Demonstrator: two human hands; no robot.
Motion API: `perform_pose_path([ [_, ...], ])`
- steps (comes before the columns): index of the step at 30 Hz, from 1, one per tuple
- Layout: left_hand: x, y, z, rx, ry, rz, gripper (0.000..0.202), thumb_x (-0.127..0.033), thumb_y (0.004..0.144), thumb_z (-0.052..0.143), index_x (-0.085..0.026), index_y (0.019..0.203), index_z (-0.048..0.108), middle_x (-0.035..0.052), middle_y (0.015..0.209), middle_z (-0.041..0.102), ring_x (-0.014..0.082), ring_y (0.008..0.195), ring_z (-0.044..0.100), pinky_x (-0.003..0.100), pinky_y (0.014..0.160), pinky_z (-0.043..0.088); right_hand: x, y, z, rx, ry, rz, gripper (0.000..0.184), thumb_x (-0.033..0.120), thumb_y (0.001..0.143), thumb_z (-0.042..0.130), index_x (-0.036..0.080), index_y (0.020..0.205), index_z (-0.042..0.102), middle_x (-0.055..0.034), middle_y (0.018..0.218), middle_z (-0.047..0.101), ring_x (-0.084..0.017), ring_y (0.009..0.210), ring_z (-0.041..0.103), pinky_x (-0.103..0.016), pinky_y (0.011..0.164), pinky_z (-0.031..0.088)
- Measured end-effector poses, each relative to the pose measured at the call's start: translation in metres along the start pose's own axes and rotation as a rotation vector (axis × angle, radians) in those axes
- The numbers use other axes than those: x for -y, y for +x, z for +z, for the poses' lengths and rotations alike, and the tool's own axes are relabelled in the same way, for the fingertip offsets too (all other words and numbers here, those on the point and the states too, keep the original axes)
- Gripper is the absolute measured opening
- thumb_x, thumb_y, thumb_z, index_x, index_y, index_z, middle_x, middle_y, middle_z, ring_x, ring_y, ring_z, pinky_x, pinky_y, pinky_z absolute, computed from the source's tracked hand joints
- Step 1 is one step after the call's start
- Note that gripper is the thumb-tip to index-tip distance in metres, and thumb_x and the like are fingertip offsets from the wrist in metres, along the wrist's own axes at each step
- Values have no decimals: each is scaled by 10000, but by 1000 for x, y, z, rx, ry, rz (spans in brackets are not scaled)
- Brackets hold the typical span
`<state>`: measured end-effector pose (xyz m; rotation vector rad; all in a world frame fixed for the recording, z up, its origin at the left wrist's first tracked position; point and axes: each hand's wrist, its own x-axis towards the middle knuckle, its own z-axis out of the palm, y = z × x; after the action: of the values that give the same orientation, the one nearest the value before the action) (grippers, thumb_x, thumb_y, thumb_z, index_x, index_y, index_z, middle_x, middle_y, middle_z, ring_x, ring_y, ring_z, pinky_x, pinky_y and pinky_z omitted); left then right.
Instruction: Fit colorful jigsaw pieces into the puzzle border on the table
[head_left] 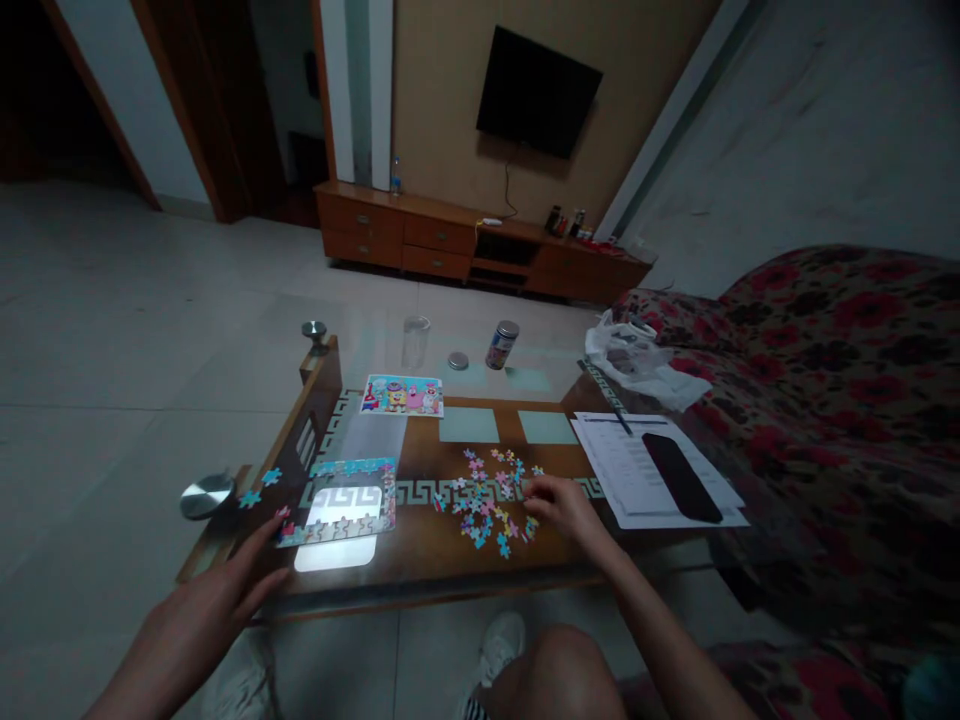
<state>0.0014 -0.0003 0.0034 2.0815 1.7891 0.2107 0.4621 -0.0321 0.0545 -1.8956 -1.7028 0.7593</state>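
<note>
On the glass-topped table lies a partly filled jigsaw puzzle frame point(341, 537), with joined pieces along its edges and a bare, shiny middle. My left hand point(225, 595) is open at the frame's left corner, index finger stretched out to a small pink-red jigsaw piece point(283, 513). Two blue pieces point(250, 498) rest just beyond that fingertip. Loose jigsaw pieces point(480, 505) are heaped right of the frame. At the heap's right side, my right hand point(564, 508) has its fingers curled together; what they pinch is hidden. Behind the frame lies a cartoon picture card point(403, 396).
A printed tin point(502, 345), a round lid point(457, 361) and a clear container point(415, 342) stand toward the table's far side. To the right are papers point(600, 470), a black phone point(681, 477), a pen point(622, 416) and a white plastic bag point(637, 360). A flowered sofa point(825, 400) borders the right.
</note>
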Motion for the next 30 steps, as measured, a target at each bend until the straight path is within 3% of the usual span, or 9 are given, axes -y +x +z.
perform_pose_path([
  [5, -7, 2, -7, 102, -30, 0, 658, -530, 849, 314, -216, 1426, 347, 124, 1203, 646, 323, 980, 650, 395, 796, 506, -4, 3, 1, -29, 306, 142, 225, 345, 705, 577, 164, 801, 670, -11, 639, 634, -167, 596, 566, -285, 584, 431],
  [10, -15, 0, -15, 64, -48, 1, 604, -467, 847, 379, -238, 1405, 382, 99, 1120, 681, 291, 906, 668, 356, 758, 510, 40, 19, 16, 8, 326, 72, 178, 336, 686, 599, 170, 723, 651, -5, 632, 623, -151, 594, 555, -285, 597, 438],
  [14, -21, -4, -21, 105, -46, 10, 584, -410, 857, 380, -207, 1405, 377, 109, 1056, 697, 292, 951, 660, 367, 793, 498, 93, 37, 43, 20, 281, -56, 94, 270, 702, 604, 189, 679, 647, -22, 721, 665, -170, 712, 599, -298, 690, 459],
  [19, -25, -7, -27, 123, -55, 8, 580, -375, 850, 413, -177, 1395, 392, 141, 1065, 690, 306, 1019, 640, 380, 819, 485, 143, 57, 88, 141, 319, -92, 67, 204, 730, 591, 173, 717, 648, -13, 707, 655, -141, 655, 574, -266, 637, 454],
  [25, -28, -12, -35, 139, -105, 7, 552, -339, 860, 421, -165, 1383, 407, 146, 1095, 680, 310, 997, 639, 401, 805, 479, 167, 59, 133, 179, 541, -36, 190, 235, 766, 567, 159, 916, 654, 10, 687, 604, -105, 536, 506, -238, 512, 420],
  [30, -28, -13, -32, -14, -301, 42, 446, -327, 863, 418, -145, 1255, 529, 116, 965, 697, 263, 892, 643, 384, 805, 480, 186, 46, 154, 230, 759, 116, 262, 399, 708, 660, 174, 832, 607, 40, 634, 564, -87, 494, 511, -227, 494, 419],
])
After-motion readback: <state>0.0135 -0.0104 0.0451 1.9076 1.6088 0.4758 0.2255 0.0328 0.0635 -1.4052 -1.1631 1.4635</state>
